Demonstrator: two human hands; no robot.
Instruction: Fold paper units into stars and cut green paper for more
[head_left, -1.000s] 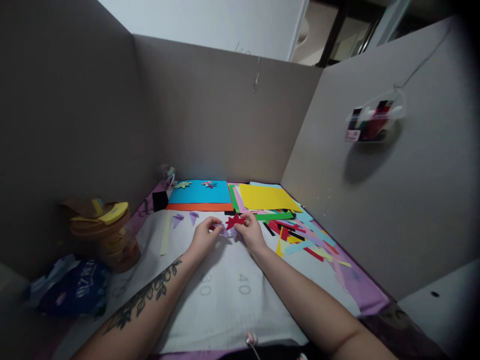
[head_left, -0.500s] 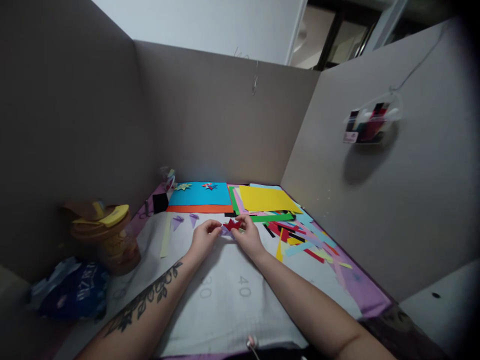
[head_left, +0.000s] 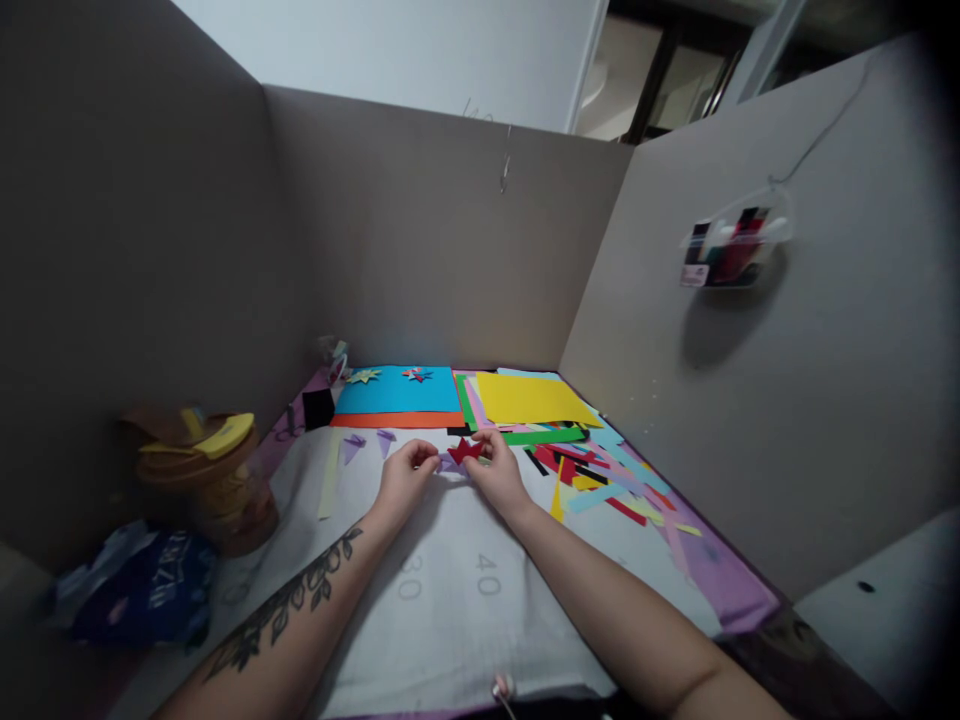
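My right hand (head_left: 498,470) is closed on a small red folded paper piece (head_left: 463,451) with pointed corners, like part of a paper star. A purple folded paper piece (head_left: 448,463) shows against its lower left side; whether the two are joined I cannot tell. My left hand (head_left: 409,474) pinches the left tip of the purple piece between thumb and fingers. Two more purple folded pieces lie left of my hands, one of them a pointed purple fold (head_left: 386,441). Beside them is a pale green paper strip (head_left: 328,480).
Two folded paper stars, one multicoloured star (head_left: 418,374), lie on a blue sheet (head_left: 397,395). Right of it is a yellow sheet (head_left: 532,398), with loose coloured strips (head_left: 592,480) in front. A brown cup (head_left: 225,490) and a blue packet (head_left: 146,590) stand left. Grey panels surround the table.
The view has shifted slightly. The red piece is tilted a little differently, and my left fingers are slightly farther left. Both hands keep their hold.
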